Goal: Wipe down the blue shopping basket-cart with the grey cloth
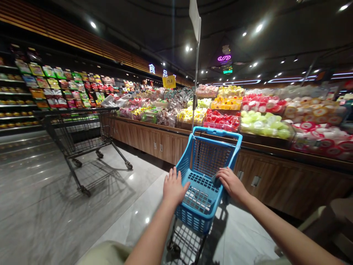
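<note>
A small blue plastic shopping cart (201,217) stands in front of me, with a grid floor and slatted sides. No goods show in its basket. At the cart's left rim is my left hand (174,186), its fingers stretched and the thumb apart. My right hand (231,182) curls its fingers over the right rim. Under those fingers is a small dark grey-blue patch (215,180), too unclear to name. A thin pole (196,73) with a pale flag rises at the cart's far end.
Beyond the cart runs a wood-panelled display counter (149,141) of packaged sweets and jelly cups (264,123). A black shopping cart (91,136) stands to the left on shiny tiles. Shelves of bagged goods (55,84) line the left wall. A yellow price sign (169,81) hangs above the counter.
</note>
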Demonstrator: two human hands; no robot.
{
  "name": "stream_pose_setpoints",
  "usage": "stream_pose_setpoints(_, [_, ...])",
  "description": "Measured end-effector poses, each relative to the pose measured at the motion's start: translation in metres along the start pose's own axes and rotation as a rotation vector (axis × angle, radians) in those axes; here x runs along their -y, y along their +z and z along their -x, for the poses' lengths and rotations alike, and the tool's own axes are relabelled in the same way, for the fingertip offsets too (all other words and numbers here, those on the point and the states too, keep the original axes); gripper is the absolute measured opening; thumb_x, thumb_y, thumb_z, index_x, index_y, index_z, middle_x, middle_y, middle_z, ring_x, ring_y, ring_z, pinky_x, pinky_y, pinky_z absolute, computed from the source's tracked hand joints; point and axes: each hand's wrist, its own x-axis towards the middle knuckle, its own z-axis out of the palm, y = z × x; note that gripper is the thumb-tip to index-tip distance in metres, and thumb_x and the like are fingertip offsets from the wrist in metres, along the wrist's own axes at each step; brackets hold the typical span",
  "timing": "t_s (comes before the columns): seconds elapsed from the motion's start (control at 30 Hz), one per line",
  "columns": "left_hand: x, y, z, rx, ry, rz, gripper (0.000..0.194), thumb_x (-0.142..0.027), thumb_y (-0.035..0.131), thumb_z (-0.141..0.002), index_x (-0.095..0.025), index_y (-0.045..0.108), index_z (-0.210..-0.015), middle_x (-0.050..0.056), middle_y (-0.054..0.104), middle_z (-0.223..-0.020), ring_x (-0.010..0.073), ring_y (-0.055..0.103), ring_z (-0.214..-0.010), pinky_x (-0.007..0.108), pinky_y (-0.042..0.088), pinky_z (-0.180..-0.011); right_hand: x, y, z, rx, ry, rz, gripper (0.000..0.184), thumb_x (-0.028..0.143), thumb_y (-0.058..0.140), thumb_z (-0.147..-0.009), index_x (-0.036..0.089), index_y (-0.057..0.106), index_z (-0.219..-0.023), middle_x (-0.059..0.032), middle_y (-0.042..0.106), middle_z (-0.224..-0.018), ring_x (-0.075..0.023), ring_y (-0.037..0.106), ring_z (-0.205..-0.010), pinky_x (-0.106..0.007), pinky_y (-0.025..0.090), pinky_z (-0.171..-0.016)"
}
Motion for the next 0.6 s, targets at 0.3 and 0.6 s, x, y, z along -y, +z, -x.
stream_pose_setpoints(0.3, [0.010, -0.001, 0.003, 0.024, 0.034, -0.011, 0.076, -0.065, 0.034, -0.090, -0.013, 0.041, -0.145, 0.014, 0.022, -0.158, 0.0298, 0.022, -0.145, 0.046, 0.025, -0.115, 0.059, 0.005, 0.028, 0.062, -0.119, -0.080, 0.022, 0.028, 0.040, -0.098, 0.024, 0.060, -0.107, -0.0060, 0.065, -0.113, -0.0221, 0.050, -0.122, -0.056, 0.023, -0.116])
stream_pose_setpoints(0.6, [0.000, -0.004, 0.006, 0.053, 0.050, 0.006, 0.083, -0.069, 0.043, -0.083, -0.014, 0.041, -0.145, 0.016, 0.019, -0.159, 0.0320, 0.019, -0.146, 0.047, 0.024, -0.115, -0.009, -0.015, 0.003, 0.091, -0.065, 0.000, 0.026, 0.033, 0.038, -0.099, 0.024, 0.062, -0.104, -0.0062, 0.066, -0.110, -0.0210, 0.058, -0.112, -0.054, 0.031, -0.113])
